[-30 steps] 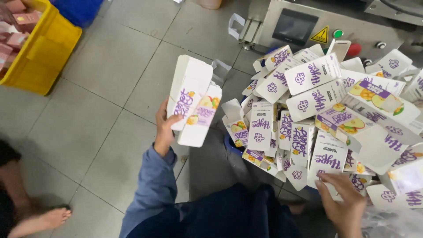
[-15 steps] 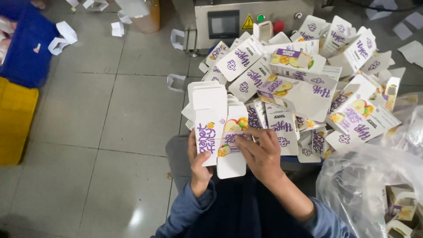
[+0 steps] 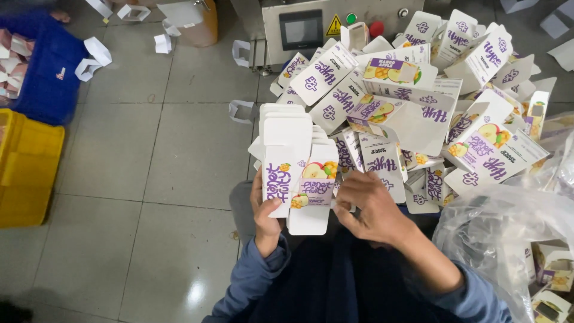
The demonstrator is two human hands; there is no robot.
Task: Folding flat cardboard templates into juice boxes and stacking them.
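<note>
So the person is sitting over a tiled floor (image 3: 179, 149) with a stack of flat cartons (image 3: 293, 161) held up in front of them. The left hand (image 3: 266, 218) has it from below and the left side, fingers curled tight around the near end of the stack, thumb up along the edge. The cartons are white with purple lettering and fruit pictures, fanned a bit so the top ones stick out toward the far side.

The right hand (image 3: 373, 209) is just to the right of the stack, fingers bent and loosely curled, fingertips touching the right edge of the front carton near its bottom. Can't really tell if it's pinching that carton or just pressing on it, the knuckles hide the contact.

Behind and to the right there's a big messy pile of loose cartons (image 3: 418, 101), same print, lying every which way, some folded open, some flat. At the far edge of that sits a grey machine (image 3: 311, 27) with a small dark screen, a yellow warning triangle, a green button and a red one.

Near right is a clear plastic bag (image 3: 502, 233) with a few more cartons showing through it. Off on the left there's a yellow crate (image 3: 27, 173) and a blue crate (image 3: 48, 78) beyond it, plus a few white carton scraps (image 3: 95, 57) scattered on the floor at the far side.
</note>
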